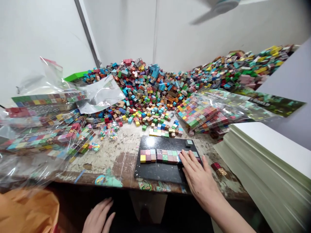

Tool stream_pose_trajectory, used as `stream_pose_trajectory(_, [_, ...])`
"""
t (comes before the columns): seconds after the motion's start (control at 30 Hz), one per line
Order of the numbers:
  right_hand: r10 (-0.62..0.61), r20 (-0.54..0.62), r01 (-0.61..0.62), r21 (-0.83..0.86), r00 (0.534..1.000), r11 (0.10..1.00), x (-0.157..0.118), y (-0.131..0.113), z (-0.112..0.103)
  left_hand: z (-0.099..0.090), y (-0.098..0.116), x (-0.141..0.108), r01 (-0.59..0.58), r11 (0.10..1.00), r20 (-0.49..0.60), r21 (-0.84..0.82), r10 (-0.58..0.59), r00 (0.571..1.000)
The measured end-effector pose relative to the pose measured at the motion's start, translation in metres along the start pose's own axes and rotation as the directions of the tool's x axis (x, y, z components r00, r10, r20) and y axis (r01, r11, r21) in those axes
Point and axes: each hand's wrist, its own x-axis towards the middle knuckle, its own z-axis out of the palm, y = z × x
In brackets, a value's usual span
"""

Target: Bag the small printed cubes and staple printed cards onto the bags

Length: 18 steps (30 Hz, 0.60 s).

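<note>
A black board (157,173) lies near the table's front edge. Across it runs a double row of small printed cube blocks (167,157), with a gap between a short group of blocks (147,156) on the left and the longer one. My right hand (200,176) lies flat over the right end of the longer row, fingers stretched, covering some blocks. One greenish block (189,143) sits apart at the board's upper right. Below the table edge, my left hand (98,217) hangs with its fingers apart, holding nothing that I can see.
A large heap of colourful blocks (155,84) spreads along the wall. Plastic-bagged block sets lie left (43,136) and right (201,111). A stack of white sheets (267,168) stands at the right, near two loose blocks (219,169). An orange bag (29,210) is at lower left.
</note>
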Motion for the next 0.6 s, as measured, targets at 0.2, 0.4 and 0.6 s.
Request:
stream_pose_trajectory(0.2, [0.02, -0.025, -0.02, 0.029, 0.999, 0.999, -0.001, -0.001, 0.005, 0.042, -0.004, -0.023, 0.111, 0.976, 0.122, 0.185, -0.135, 0.983])
stream_pose_trajectory(0.4, [0.005, -0.036, -0.004, 0.045, 0.999, 0.999, 0.007, -0.015, 0.002, 0.053, -0.003, -0.023, 0.101, 0.96, 0.23, 0.26, -0.163, 0.959])
stream_pose_trajectory(0.6, [-0.054, -0.031, 0.055, 0.056, 0.998, 0.997, 0.019, -0.027, 0.006, 0.047, 0.001, -0.016, 0.105, 0.966, 0.243, 0.238, -0.163, 0.956])
